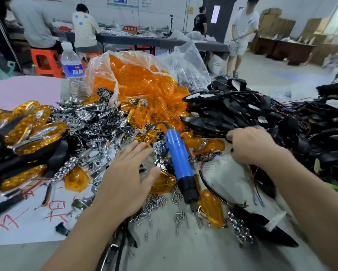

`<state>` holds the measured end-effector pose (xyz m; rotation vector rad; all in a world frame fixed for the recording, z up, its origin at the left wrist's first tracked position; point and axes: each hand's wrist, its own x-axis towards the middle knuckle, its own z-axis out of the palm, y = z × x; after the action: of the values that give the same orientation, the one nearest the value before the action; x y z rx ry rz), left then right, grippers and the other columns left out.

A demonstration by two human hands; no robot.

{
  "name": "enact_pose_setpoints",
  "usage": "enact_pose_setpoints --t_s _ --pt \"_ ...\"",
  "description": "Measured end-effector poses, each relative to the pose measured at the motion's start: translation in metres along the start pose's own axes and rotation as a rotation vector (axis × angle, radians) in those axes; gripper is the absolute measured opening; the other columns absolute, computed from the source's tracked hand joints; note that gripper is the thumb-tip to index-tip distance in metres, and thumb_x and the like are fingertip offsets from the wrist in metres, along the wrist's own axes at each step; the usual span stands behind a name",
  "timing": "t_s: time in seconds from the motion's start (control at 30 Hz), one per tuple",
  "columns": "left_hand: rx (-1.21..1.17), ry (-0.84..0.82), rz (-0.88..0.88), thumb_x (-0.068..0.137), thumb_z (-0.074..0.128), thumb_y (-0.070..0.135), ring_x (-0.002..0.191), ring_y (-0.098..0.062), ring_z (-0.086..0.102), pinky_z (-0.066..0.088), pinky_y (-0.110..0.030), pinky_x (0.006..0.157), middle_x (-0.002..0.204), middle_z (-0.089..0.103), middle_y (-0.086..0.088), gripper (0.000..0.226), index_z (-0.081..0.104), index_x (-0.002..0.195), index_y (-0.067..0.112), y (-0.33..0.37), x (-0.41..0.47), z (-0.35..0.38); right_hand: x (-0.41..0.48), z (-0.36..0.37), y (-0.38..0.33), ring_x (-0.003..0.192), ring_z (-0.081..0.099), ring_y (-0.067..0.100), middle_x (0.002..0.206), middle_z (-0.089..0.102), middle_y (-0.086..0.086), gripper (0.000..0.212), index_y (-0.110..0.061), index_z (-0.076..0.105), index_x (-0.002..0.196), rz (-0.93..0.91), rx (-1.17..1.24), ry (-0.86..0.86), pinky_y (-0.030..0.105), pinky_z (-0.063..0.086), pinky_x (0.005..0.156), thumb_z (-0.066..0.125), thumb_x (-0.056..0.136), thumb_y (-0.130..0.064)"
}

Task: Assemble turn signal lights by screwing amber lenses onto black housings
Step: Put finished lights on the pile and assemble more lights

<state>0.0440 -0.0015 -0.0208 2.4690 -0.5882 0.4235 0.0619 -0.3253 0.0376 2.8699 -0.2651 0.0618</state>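
A: Listing stock for you. Item one: black housings, heaped on the right of the table, with wires trailing. Where is your right hand?

B: Your right hand is at the near edge of that heap, fingers curled downward. It is blurred, so I cannot tell whether they have closed on a housing.

A: Item two: amber lenses?

B: The bulk is in the clear bag at the back, with loose ones strewn at centre. One amber lens lies just beside your left hand, which hovers flat with straight fingers and holds nothing.

A: Handling notes?

B: The lenses are probably light, stiff, glossy plastic, liable to scratch or crack, so take them by the edges. The housings look rigid and light. Grip the body, not the tangled wires.

A: Item three?

B: Blue electric screwdriver, lying between your hands, with screws scattered near its tip.
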Motion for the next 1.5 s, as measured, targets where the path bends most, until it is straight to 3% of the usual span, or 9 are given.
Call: enact_pose_setpoints --t_s 0.27,0.43,0.53,0.73,0.87,1.03,1.2,1.33,1.5 --pt "0.033 0.004 0.001 0.1 0.054 0.054 0.143 0.006 0.018 0.009 -0.029 0.12 0.159 0.043 0.012 0.055 0.053 0.149 0.03 0.001 0.001 0.002 -0.031 -0.009 -0.004 0.1 0.067 0.034 0.108 0.069 0.008 0.035 -0.022 0.068 0.118 0.006 0.122 -0.013 0.036 0.049 0.079 0.051 0.095 -0.004" --pt "0.0 0.044 -0.012 0.098 0.062 0.048 0.14 0.005 0.027 0.016 -0.029 0.118 0.153 0.047 0.016 0.052 0.056 0.147 0.031 0.002 0.002 0.002 -0.064 -0.023 -0.055 0.063 0.06 0.007 0.083 0.072 -0.008 0.038 -0.04 0.074 0.112 -0.194 0.506 -0.009 0.019 0.041 0.053 0.058 0.099 -0.008" --pt "-0.113 0.073 -0.054 0.093 0.07 0.047 0.119 0.011 0.052 0.04 -0.021 0.107 0.132 0.047 0.038 0.056 0.054 0.146 0.044 0.011 -0.004 -0.006 -0.078 -0.038 -0.087 0.075 0.057 0.014 0.085 0.067 -0.009 0.033 -0.035 0.067 0.11 -0.271 0.52 0.183 0.032 0.045 0.074 0.057 0.097 -0.006" --pt "-1.343 -0.167 -0.515 0.104 0.053 0.025 0.073 -0.009 0.075 0.055 -0.017 0.062 0.085 0.079 -0.004 0.027 0.075 0.101 0.009 0.021 0.025 -0.008 -0.099 -0.055 -0.173 0.07 0.064 0.022 0.074 0.07 -0.005 0.032 -0.018 0.069 0.096 -0.35 0.572 0.658 0.034 0.043 0.076 0.082 0.069 -0.006" --pt "-1.303 0.019 -0.71 0.109 0.048 0.02 0.059 -0.01 0.07 0.052 -0.02 0.047 0.07 0.074 -0.004 0.031 0.072 0.093 0.011 0.014 0.02 -0.009 -0.081 -0.049 -0.194 0.074 0.06 0.021 0.08 0.073 -0.002 0.016 -0.023 0.071 0.096 -0.282 0.917 0.342 0.038 0.053 0.077 0.068 0.087 -0.01" --pt "-1.074 0.236 -0.696 0.091 0.054 0.015 0.055 -0.014 0.064 0.044 -0.025 0.039 0.065 0.069 0.003 0.024 0.071 0.078 0.027 0.002 0.017 -0.012 -0.066 -0.042 -0.197 0.102 0.062 -0.013 0.101 0.068 -0.039 0.041 -0.04 0.066 0.122 -0.209 1.272 0.257 0.006 0.046 0.089 0.066 0.091 -0.013" --pt "-1.101 0.438 -0.78 0.089 0.05 0.02 0.057 -0.024 0.068 0.049 -0.031 0.042 0.065 0.07 0.0 0.022 0.071 0.08 0.021 -0.012 0.022 -0.017 -0.056 -0.053 -0.195 0.093 0.066 0.012 0.109 0.076 -0.009 0.039 -0.037 0.064 0.133 -0.108 1.118 0.173 0.039 0.056 0.096 0.064 0.095 -0.044" --pt "-1.446 0.514 -0.912 0.093 0.049 0.02 0.045 -0.017 0.054 0.041 -0.024 0.037 0.065 0.063 -0.007 0.022 0.069 0.09 0.011 -0.035 0.031 -0.028 -0.053 -0.076 -0.195 0.045 0.052 0.018 0.05 0.057 -0.004 0.049 -0.017 0.059 0.059 -0.367 1.011 -0.196 0.035 0.05 0.054 0.058 0.098 -0.046" --pt "-1.273 0.377 -0.906 0.091 0.052 0.026 0.049 -0.018 0.055 0.044 -0.028 0.045 0.071 0.068 -0.007 0.03 0.079 0.088 0.013 -0.051 0.033 -0.033 -0.055 -0.066 -0.218 0.041 0.052 0.014 0.053 0.065 0.014 0.043 -0.004 0.06 0.056 -0.464 1.11 -0.317 0.038 0.055 0.054 0.053 0.095 -0.022"
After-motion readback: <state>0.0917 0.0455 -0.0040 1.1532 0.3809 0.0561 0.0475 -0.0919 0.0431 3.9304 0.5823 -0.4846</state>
